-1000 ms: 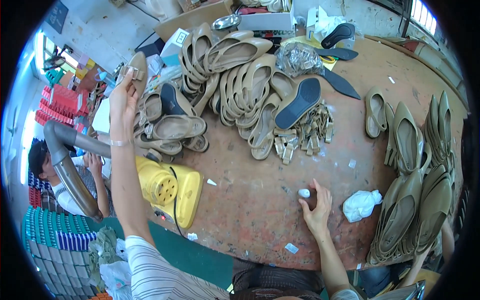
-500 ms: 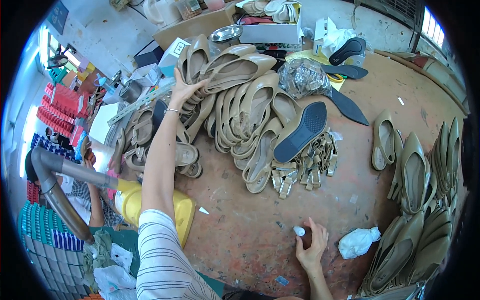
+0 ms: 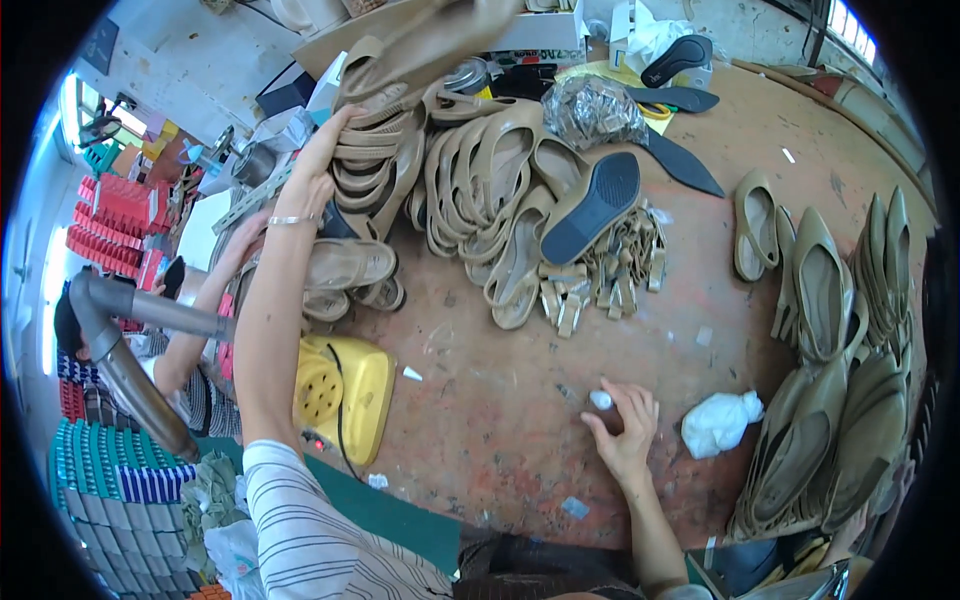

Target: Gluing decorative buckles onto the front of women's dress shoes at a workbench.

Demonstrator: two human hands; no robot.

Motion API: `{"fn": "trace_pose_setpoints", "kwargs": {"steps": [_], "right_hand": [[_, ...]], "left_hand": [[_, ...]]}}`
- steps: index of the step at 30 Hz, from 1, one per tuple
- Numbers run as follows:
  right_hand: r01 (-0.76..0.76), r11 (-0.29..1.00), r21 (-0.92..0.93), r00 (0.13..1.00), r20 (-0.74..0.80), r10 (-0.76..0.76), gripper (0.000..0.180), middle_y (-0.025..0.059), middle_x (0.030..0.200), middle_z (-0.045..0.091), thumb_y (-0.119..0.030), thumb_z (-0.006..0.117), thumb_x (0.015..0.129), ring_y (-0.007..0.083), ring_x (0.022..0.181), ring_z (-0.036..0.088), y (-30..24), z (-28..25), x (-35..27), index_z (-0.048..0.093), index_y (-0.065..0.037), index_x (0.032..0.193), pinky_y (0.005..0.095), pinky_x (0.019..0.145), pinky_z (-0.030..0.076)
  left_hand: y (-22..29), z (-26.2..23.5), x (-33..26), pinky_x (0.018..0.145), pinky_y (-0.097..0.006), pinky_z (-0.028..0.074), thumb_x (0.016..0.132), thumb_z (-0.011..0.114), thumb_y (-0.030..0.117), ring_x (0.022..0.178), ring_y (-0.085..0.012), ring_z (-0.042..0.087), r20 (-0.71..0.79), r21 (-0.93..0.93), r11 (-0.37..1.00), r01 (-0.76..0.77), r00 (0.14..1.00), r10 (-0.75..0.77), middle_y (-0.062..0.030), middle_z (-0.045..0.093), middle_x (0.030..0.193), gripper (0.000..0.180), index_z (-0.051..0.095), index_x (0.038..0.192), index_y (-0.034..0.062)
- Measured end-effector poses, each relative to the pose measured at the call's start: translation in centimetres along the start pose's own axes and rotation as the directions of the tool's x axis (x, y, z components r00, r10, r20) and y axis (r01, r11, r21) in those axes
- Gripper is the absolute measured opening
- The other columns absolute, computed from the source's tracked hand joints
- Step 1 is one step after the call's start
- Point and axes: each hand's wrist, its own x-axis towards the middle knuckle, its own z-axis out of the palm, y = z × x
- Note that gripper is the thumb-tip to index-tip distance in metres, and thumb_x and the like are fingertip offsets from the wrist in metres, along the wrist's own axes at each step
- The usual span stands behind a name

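My left hand reaches to the far left and grips the heel ends of a bundle of beige shoes. The upper shoes are raised and smeared by motion; the fingers are partly hidden behind the bundle. Beside it lies a row of beige slingback flats, with one shoe turned to show its dark sole. My right hand rests near the table's front edge, fingers curved and apart. Close to its fingertips lies a small white cylindrical piece, which it does not visibly grip.
Beige bow-like straps are heaped mid-table. More beige flats stand along the right edge, near a white plastic bundle. A yellow machine stands front left. A co-worker's hand reaches near sandals at left. Dark insoles lie behind.
The upper shoes at my left hand have lifted up and away from the pile. My right hand stays beside the white piece. A co-worker's arm has come in at left. The whole view has shifted.
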Motion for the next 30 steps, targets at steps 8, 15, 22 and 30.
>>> {"fn": "trace_pose_setpoints", "kwargs": {"steps": [8, 15, 22, 30], "right_hand": [[-0.019, 0.997, 0.069, 0.997, -0.077, 0.024, 0.030, 0.0081, 0.095, 0.066, -0.014, 0.075, 0.071, 0.0270, 0.094, 0.057, 1.0, 0.6, -0.6, 0.067, -0.007, 0.099, 0.0373, 0.081, 0.040], [-0.076, 0.969, 0.235, 0.990, -0.099, 0.101, 0.024, 0.0104, 0.092, 0.067, -0.007, 0.073, 0.073, 0.0277, 0.090, 0.060, 0.2, -0.8, -1.8, 0.067, -0.003, 0.096, 0.0366, 0.080, 0.046], [-0.236, 0.894, 0.382, 0.956, -0.075, 0.284, 0.021, 0.0084, 0.090, 0.067, -0.003, 0.070, 0.078, 0.0155, 0.080, 0.064, -0.2, -2.4, -5.8, 0.066, -0.001, 0.099, 0.0271, 0.071, 0.049], [-0.290, 0.866, 0.408, 0.943, -0.035, 0.332, 0.020, 0.0061, 0.092, 0.066, -0.001, 0.069, 0.080, 0.0114, 0.080, 0.062, -0.3, -3.2, -7.8, 0.066, -0.002, 0.100, 0.0245, 0.070, 0.048]], "left_hand": [[-9.8, -2.2, -26.6, 0.096, -0.034, 0.046, 0.086, 0.063, 0.017, 0.110, -0.0204, 0.057, -0.184, -0.177, 0.983, 0.042, 0.980, -0.075, -0.0109, 0.057, 0.124, 0.047, 0.049, 0.129, 0.0008], [-23.2, -2.4, -37.7, 0.108, -0.039, 0.030, 0.076, 0.064, 0.009, 0.129, -0.0354, 0.041, -0.259, 0.807, 0.589, -0.050, 0.866, 0.428, -0.0269, 0.037, 0.142, 0.086, 0.019, 0.149, 0.0054], [-21.0, 2.7, -38.1, 0.104, -0.046, 0.033, 0.071, 0.066, 0.011, 0.125, -0.0404, 0.042, 0.142, 0.989, -0.047, -0.143, 0.784, 0.604, -0.0249, 0.045, 0.133, 0.081, 0.031, 0.144, 0.0044], [-21.2, 6.4, -31.8, 0.058, -0.038, 0.048, 0.083, 0.059, 0.005, 0.060, -0.0299, 0.059, 0.348, 0.931, -0.027, -0.363, 0.865, 0.362, -0.0156, 0.062, 0.072, 0.029, 0.063, 0.111, 0.0033]]}}
